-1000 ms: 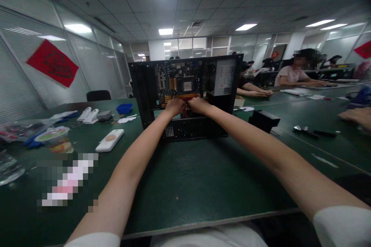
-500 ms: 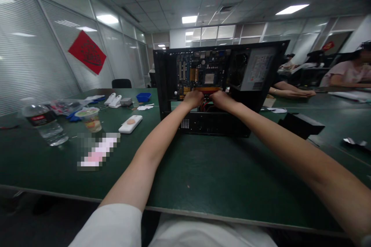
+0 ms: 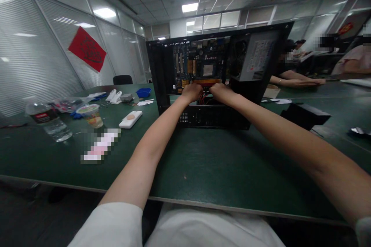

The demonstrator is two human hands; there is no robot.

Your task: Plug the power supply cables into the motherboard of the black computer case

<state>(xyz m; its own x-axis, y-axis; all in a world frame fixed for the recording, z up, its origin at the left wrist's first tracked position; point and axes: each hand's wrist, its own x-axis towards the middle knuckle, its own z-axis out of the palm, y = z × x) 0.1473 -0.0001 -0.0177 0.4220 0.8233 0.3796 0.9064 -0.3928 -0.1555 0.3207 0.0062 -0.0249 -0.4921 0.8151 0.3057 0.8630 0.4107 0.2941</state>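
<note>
An open black computer case (image 3: 162, 73) stands upright on the green table (image 3: 203, 166), its motherboard (image 3: 199, 65) facing me and a grey power supply (image 3: 255, 61) at the upper right. Both my hands reach inside, below the board's orange slots. My left hand (image 3: 191, 92) and my right hand (image 3: 220, 92) sit side by side with fingers curled, just above red cables. What the fingers grip is hidden.
On the left of the table lie a water bottle (image 3: 48, 120), a sealed cup (image 3: 90, 115), a white case (image 3: 130, 119) and a blue tray (image 3: 143, 92). A black box (image 3: 305, 115) sits to the right. Other people work at the far right.
The view swung left and tilted, bringing the bottle and cup into sight. My hands stay in the same spot inside the case, closer together than a second ago.
</note>
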